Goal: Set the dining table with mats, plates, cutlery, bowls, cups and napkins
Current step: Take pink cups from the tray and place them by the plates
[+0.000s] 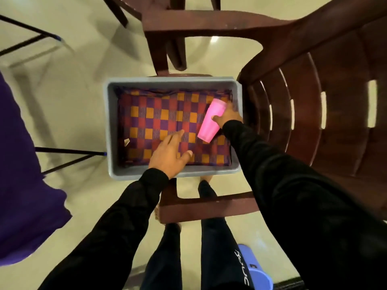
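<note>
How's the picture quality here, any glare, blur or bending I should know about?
Head view: dim, warm indoor light; a glare spot on the floor beyond the chair arm; wide-angle bending curves the brown chair and the frame edges; the purple cloth and floor at left are smeared; the pink cup and checked mat in the grey tub read fairly sharp.

This looks like a room in a home: pale glossy floor tiles (69, 84), dark brown plastic chairs (314, 114) of the household sort, a grey plastic tub (173, 81) lined with checked cloth mats (167, 120), and purple fabric (18, 185) draped at one side.
</note>
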